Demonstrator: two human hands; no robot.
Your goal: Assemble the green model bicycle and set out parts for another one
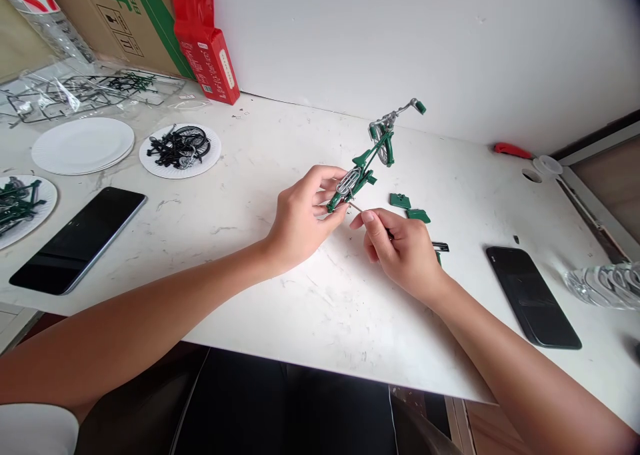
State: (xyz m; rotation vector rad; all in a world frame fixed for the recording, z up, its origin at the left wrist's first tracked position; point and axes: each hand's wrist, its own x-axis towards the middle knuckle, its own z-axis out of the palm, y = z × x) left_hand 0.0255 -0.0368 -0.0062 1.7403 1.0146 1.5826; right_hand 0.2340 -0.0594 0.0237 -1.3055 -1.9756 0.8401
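Held up over the table is a green and silver model bicycle (373,152), its handlebar end pointing up and away to the right. My left hand (307,215) grips it by the rear end, fingers and thumb around the rear wheel area. In my right hand (400,248) is a small screwdriver (355,206); its thin metal shaft reaches to the bicycle's rear wheel, and the fist hides most of the handle. Whether the tip sits in a screw is too small to tell. Beyond the right hand lie two flat green pieces (400,200), and a black piece (441,246) shows behind it.
Left: a phone (77,238), a plate of black bicycle parts (216,156), stacked white plates (83,145), a plate of green parts (50,205), and bagged part frames (65,95). A red box (213,68) stands behind. Right: another phone (533,295) and a clear plastic container (605,285).
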